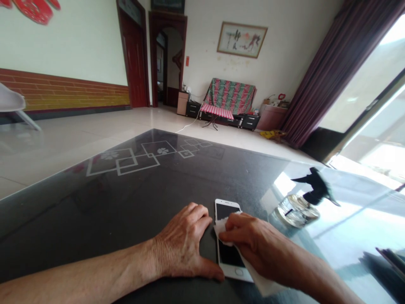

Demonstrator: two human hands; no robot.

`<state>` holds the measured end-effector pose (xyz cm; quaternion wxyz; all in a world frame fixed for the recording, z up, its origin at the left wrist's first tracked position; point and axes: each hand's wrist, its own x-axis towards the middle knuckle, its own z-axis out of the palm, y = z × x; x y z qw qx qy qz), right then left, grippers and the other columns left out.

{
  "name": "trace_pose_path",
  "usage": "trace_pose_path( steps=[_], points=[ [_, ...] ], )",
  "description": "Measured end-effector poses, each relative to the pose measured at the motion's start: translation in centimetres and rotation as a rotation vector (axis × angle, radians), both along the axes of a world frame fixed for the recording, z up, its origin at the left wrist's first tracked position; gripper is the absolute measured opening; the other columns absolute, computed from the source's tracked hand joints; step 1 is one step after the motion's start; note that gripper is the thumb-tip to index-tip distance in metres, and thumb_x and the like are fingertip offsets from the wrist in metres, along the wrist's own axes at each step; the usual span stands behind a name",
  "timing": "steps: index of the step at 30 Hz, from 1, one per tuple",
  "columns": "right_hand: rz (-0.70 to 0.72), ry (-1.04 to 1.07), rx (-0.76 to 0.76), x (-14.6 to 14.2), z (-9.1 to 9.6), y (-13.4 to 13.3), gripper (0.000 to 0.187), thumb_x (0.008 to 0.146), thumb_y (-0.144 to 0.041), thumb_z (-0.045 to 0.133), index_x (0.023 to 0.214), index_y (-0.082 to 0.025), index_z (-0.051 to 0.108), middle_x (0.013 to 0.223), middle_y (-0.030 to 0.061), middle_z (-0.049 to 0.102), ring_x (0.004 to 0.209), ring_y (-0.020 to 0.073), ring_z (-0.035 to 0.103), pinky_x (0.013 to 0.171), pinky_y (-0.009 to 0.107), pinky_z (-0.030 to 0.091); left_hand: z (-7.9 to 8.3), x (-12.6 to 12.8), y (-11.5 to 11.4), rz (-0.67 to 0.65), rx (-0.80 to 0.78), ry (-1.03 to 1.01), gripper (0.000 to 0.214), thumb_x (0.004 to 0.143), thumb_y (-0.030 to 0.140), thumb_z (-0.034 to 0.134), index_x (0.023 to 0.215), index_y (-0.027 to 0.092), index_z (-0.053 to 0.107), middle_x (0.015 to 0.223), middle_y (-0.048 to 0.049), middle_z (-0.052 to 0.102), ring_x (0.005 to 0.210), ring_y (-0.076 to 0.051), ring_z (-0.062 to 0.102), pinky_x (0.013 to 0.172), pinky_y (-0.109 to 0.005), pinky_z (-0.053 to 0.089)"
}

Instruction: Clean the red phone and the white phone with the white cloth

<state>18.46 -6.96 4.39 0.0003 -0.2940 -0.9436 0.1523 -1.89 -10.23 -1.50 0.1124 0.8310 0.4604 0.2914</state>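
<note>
A white smartphone (227, 256) with a dark screen lies flat on the dark glossy table (104, 215). My right hand (253, 238) is closed round a folded white tissue (223, 226) and presses it against the phone's screen; a loose end hangs below the palm. My left hand (186, 240) rests on the table along the phone's left side. Its thumb is spread and touches the lower left corner, while the bent fingers lie close to the upper left edge. The phone's right side is partly hidden by my right hand and the tissue.
A clear spray bottle (299, 211) with a black trigger head stands right of the phone. Dark thin items (390, 264) lie at the right edge. Beyond the table are a cloth-covered piece of furniture (230, 97), a striped stool (217, 111), a white chair (11, 99) and a purple curtain (335, 71).
</note>
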Motion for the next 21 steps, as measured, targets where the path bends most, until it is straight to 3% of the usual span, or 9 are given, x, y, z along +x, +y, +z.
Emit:
trace_pose_path(
  steps=[5, 9, 21],
  points=[
    [0.087, -0.015, -0.103, -0.2, 1.5, -1.4, 0.027, 0.081, -0.005, 0.047, 0.082, -0.023, 0.067, 0.085, -0.0007, 0.061, 0.085, 0.0129, 0.056, 0.074, 0.021, 0.041, 0.0, -0.2, 0.1, 0.002, -0.034, 0.041, 0.097, 0.048, 0.074, 0.068, 0.123, 0.014, 0.051, 0.123, -0.0145, 0.050, 0.110, -0.033, 0.046, 0.096, -0.050, 0.040],
    [0.074, 0.019, -0.110, 0.2, 1.0, -1.2, 0.031, 0.083, -0.007, 0.046, 0.086, -0.028, 0.069, 0.086, -0.0011, 0.061, 0.084, 0.0128, 0.057, 0.074, 0.021, 0.042, 0.0, -0.5, 0.2, -0.032, -0.062, 0.099, 0.097, 0.052, 0.072, 0.067, 0.129, 0.015, 0.048, 0.136, -0.0160, 0.041, 0.121, -0.036, 0.038, 0.101, -0.051, 0.034],
    [-0.167, 0.139, 0.269, 1.1, -3.5, 3.9, 0.037, 0.088, -0.011, 0.039, 0.114, -0.026, 0.060, 0.102, 0.0058, 0.056, 0.095, 0.0184, 0.051, 0.083, 0.031, 0.045, 0.1, -0.7, 0.3, -0.081, -0.072, 0.137, 0.094, 0.058, 0.072, 0.063, 0.131, 0.017, 0.047, 0.137, -0.0145, 0.040, 0.122, -0.036, 0.035, 0.102, -0.050, 0.031]
  ],
)
